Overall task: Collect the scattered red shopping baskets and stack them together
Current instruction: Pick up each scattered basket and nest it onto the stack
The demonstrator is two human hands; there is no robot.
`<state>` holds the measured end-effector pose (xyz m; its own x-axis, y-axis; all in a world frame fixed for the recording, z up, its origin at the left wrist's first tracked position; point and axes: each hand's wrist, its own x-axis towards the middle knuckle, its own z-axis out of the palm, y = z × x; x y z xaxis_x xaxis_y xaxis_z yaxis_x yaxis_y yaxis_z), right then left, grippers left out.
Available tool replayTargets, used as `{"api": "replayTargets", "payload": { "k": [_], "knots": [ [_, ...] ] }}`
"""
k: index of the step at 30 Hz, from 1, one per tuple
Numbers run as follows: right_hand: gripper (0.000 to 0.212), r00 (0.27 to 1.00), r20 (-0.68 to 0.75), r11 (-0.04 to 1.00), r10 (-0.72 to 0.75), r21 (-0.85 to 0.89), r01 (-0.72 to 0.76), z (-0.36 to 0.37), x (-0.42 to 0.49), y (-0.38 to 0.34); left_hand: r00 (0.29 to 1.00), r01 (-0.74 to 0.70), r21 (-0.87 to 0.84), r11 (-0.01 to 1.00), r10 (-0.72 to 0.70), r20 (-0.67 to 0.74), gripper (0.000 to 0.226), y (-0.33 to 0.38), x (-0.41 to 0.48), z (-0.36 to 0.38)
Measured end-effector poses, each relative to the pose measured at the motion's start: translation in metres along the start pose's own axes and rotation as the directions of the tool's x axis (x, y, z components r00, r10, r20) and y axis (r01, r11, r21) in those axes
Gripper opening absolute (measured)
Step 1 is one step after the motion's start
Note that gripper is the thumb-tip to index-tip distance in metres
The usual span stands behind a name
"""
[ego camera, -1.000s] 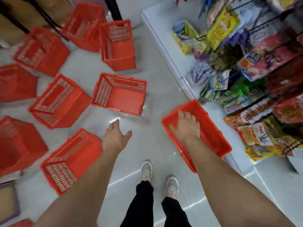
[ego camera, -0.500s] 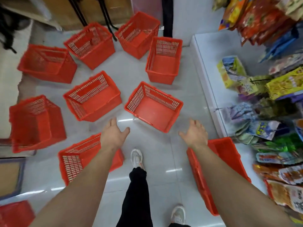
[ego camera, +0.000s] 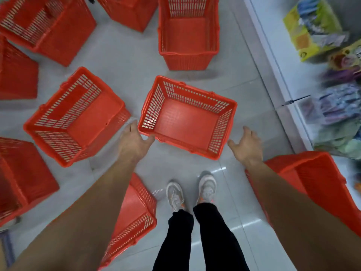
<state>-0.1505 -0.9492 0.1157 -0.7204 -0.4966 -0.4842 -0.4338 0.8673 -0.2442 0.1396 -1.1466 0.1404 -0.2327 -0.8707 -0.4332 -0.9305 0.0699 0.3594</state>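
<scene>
Centre basket (ego camera: 187,118): upright on the floor (ego camera: 121,61), mouth up, straight ahead of the shoes (ego camera: 174,194). It sits between the two hands, slightly beyond them.

Left hand (ego camera: 132,142): at the basket's near left corner, seen from the back. Fingers are loose and spread, gripping nothing. The thumb reaches to the rim there; whether it touches or is just short, I cannot tell.

Right hand (ego camera: 247,146): just beside the near right corner, apart from the rim. Palm is turned inward with fingers spread and relaxed, holding nothing.

Containers:
- Centre basket: inside bare, red bottom fully visible.
- Left basket (ego camera: 78,114): just beside the centre one, turned at an angle, also bare inside.
- Far basket (ego camera: 188,32): beyond the centre one, upright, bare inside.
- Near basket (ego camera: 136,208): beneath the left forearm and partly hidden by it; tilt unclear.
- Right basket (ego camera: 312,178): under the right forearm, against the shelf (ego camera: 273,65). It is blurred, so its inside is not readable.
- More red baskets run along the left edge and the top left corner, cut off by the frame.

Shelf: white base along the right, with coloured packets (ego camera: 312,30) on it, mostly blurred.
</scene>
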Motion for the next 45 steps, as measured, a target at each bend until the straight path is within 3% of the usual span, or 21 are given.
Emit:
{"api": "replayTargets", "payload": {
  "k": [7,10,14,18,25,33,39,45],
  "knots": [
    [0.079,0.997,-0.027,0.987,0.070,0.144,-0.066,0.126,0.099,0.025,0.998,-0.011,0.007,1.000,0.012,-0.062,0.090,-0.034,0.133,0.113],
    [0.073,0.991,-0.088,0.950,0.106,0.304,-0.074,0.165,0.126,0.032,0.990,0.038,-0.022,0.999,-0.041,-0.136,0.085,-0.042,0.170,0.152],
    [0.065,0.968,-0.188,0.893,0.168,0.446,-0.068,0.196,0.147,0.036,0.958,0.082,0.011,0.997,-0.076,-0.275,0.074,-0.052,0.195,0.181],
    [0.067,0.970,-0.193,0.885,0.144,0.464,-0.039,0.198,0.157,0.036,0.965,0.065,-0.070,0.995,-0.081,-0.248,0.064,-0.061,0.216,0.180],
    [0.065,0.964,-0.233,0.881,0.129,0.472,-0.004,0.141,0.150,0.036,0.955,0.018,-0.137,0.990,-0.058,-0.292,0.047,-0.039,0.181,0.142],
    [0.063,0.934,-0.313,0.889,0.174,0.458,-0.012,-0.024,0.045,0.040,0.965,-0.071,-0.163,0.984,0.026,-0.262,0.044,0.044,0.067,0.009],
    [0.062,0.838,-0.424,0.851,0.344,0.518,-0.087,-0.119,-0.083,0.091,0.960,-0.245,-0.190,0.951,0.210,-0.187,0.039,0.123,-0.031,-0.057],
    [0.061,0.694,-0.410,0.745,0.591,0.607,-0.276,-0.153,-0.213,0.176,0.914,-0.403,-0.178,0.898,0.405,-0.026,0.039,0.194,-0.103,-0.043]
  ]
}}
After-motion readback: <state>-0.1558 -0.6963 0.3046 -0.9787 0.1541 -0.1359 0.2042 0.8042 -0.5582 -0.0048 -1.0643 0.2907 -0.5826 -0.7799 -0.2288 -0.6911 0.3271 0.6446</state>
